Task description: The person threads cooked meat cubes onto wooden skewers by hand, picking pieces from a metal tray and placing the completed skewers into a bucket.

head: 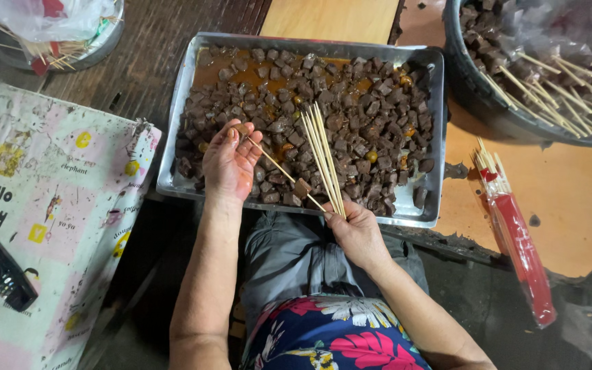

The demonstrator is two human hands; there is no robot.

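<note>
Skewer (pixel 279 168) between both hands, red skewer packet (pixel 519 247) right of tray (pixel 437 123)

left hand (pixel 229 164): pinches a dark brown meat cube (pixel 240 128)
right hand (pixel 356 231): grips thin bamboo skewers (pixel 323 154)
rectangular steel tray (pixel 437 130): holds cubes

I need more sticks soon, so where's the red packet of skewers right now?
In the head view, the red packet of skewers lies on the orange tabletop at the right, beside the metal tray and below the dark basin.
</note>
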